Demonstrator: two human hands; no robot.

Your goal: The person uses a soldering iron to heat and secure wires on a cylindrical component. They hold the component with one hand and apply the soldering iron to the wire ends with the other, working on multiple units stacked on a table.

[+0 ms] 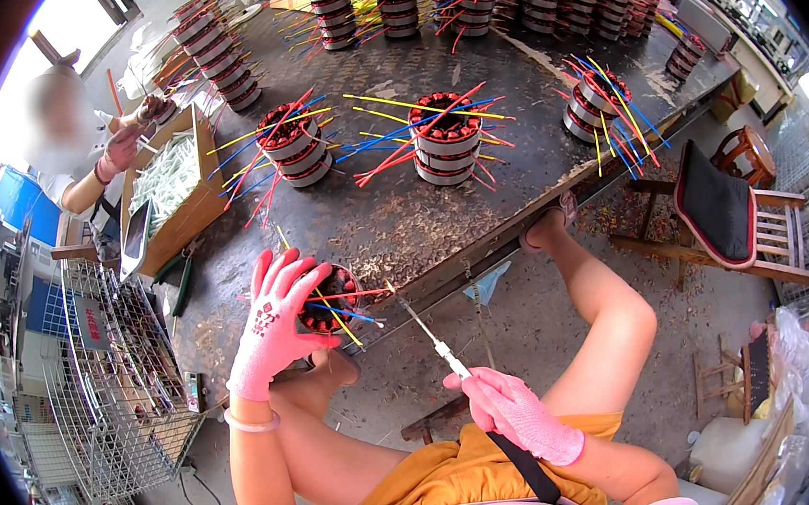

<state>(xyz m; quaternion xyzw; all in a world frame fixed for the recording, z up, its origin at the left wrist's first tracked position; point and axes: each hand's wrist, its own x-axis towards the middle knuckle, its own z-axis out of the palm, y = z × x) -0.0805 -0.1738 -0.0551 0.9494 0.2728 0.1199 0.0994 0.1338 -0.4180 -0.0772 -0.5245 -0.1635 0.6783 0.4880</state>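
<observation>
My left hand (pixel 281 321), in a pink glove, is wrapped round a motor stator (pixel 342 284) at the table's front edge. Red, yellow and blue wires (pixel 337 308) stick out of that stator to the right. In my right hand (pixel 513 411), gloved in pink too, is a slender metal tool with a white grip (pixel 444 350), pointing up and left. Its tip meets or nearly meets the end of a red wire; which one I cannot tell. The fingers of my right hand are closed round the grip's lower end.
Stacked stators (pixel 297 146) (pixel 446 138) (pixel 599 106) with splayed wires stand across the dark worn table (pixel 379 72); taller stacks rise behind. A box of white sleeves (pixel 172 181) and pliers (pixel 183 280) lie left, near another person's hand (pixel 121 147). A wire rack (pixel 114 393) and chair (pixel 723 210) flank me.
</observation>
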